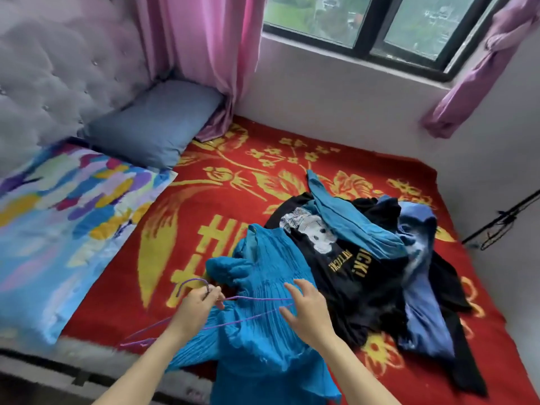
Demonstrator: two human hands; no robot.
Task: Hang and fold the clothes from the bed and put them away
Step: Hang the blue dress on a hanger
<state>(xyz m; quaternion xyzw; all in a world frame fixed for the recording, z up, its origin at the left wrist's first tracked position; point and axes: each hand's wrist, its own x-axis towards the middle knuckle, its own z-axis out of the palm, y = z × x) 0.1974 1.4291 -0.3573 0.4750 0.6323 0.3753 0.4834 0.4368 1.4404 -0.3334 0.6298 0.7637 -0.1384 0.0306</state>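
Pinching the hanger (257, 298) at its neck with the left hand (198, 305), wire crosswise on the dress (257, 349). Spreading the right hand (306, 312) wide and empty at the hanger's right end. Likely to need feeding in from the dress's top, farther up the bed (204, 229), long axis running away from the near edge.

the black t-shirt (344, 276) bears upside-down yellow lettering, only "ck!" legible.
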